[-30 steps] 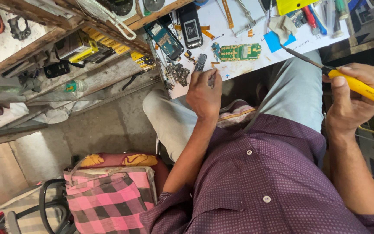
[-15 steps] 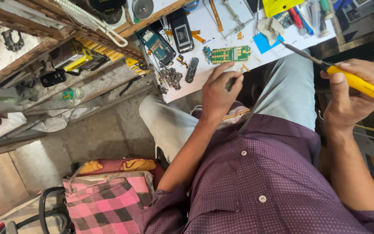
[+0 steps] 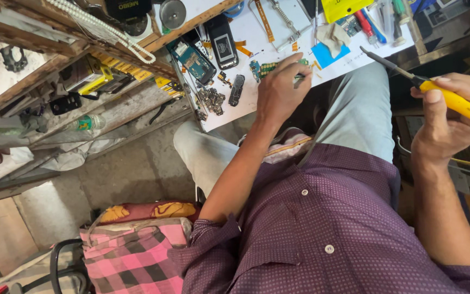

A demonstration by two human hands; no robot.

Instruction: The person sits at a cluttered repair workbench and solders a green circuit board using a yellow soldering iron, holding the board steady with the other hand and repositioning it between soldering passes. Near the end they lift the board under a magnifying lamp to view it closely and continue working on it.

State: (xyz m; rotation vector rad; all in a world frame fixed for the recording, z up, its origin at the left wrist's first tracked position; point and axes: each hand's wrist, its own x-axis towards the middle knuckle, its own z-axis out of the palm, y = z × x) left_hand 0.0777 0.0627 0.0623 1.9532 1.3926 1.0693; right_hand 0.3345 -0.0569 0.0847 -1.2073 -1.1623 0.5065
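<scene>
Left hand (image 3: 279,91) reaches fwd over the near edge of the white desk (image 3: 278,41), fingers curled together, pinching a thin dark tool, prob. tweezers (image 3: 298,78), against a small green circuit board (image 3: 262,68). Board lies near the desk's near edge, partly under the fingertips; hand seems to touch it, exact contact hard to tell.

Right hand (image 3: 448,121) is off the desk, at the right side, well apart from the left. It's clamped around the yellow handle of a soldering iron (image 3: 452,100); dark metal shaft points up-left toward the desk's right near corner, tip just short of a blue square pad (image 3: 330,54) on the desk.

Towards the desk's left edge: an opened phone (image 3: 191,59) w/ teal innards showing, a black phone (image 3: 223,42) beside it, a narrow dark part (image 3: 236,90) and a heap of small metal bits (image 3: 211,100) at the left near corner. Far side of desk: orange flex strips, metal tweezers, a yellow card (image 3: 339,7), red- and blue-handled screwdrivers (image 3: 370,24) by the right far corner.

Person wears a purple dotted shirt (image 3: 322,218) and pale grey trousers. Left of desk, cluttered wooden shelves (image 3: 72,71); a pink checked bag (image 3: 129,253) sits on the floor below.
</scene>
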